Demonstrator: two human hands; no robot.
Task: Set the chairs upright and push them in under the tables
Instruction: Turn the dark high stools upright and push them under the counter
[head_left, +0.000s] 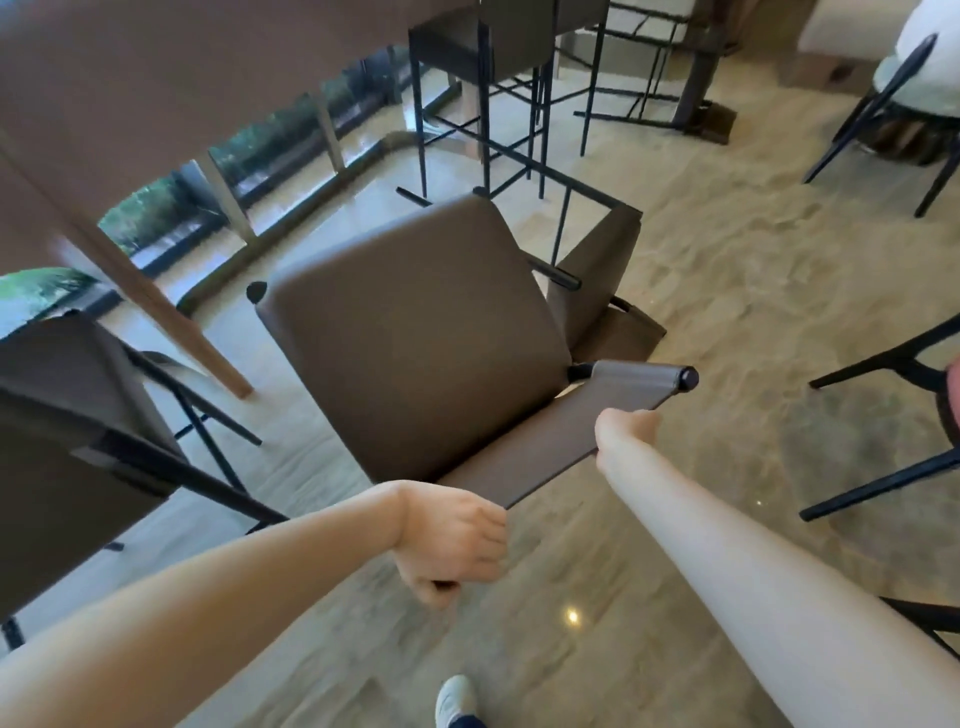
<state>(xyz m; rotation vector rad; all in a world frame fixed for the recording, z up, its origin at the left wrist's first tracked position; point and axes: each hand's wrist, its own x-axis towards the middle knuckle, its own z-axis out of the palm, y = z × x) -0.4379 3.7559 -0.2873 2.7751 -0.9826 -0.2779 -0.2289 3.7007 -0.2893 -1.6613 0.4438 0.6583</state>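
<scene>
Chair (415, 338) in brown upholstery is sitting at the middle of the view, just ahead of both hands, its padded seat tilting toward the camera and its backrest panel (561, 441) stretching toward the person. Left hand (452, 540) is curling its fingers around the near lower end of that backrest, knuckles facing up, thumb tucking beneath the edge. Right hand (626, 434) is gripping the backrest farther along, close to the rounded black cap at the frame's end; its fingers are wrapping over the far side, so only the wrist and back of the hand are showing. Chair's dark metal legs are pointing away toward the back, and whether they are all touching the floor (727, 291) cannot be told. To the left, a second brown chair (78, 426) is standing beside a wooden table leg (156, 306) under the table (182, 78). Farther back, tall dark stools (498, 62) are standing under another table. At right, black chair legs (883, 415) are resting on the glossy marble floor.
</scene>
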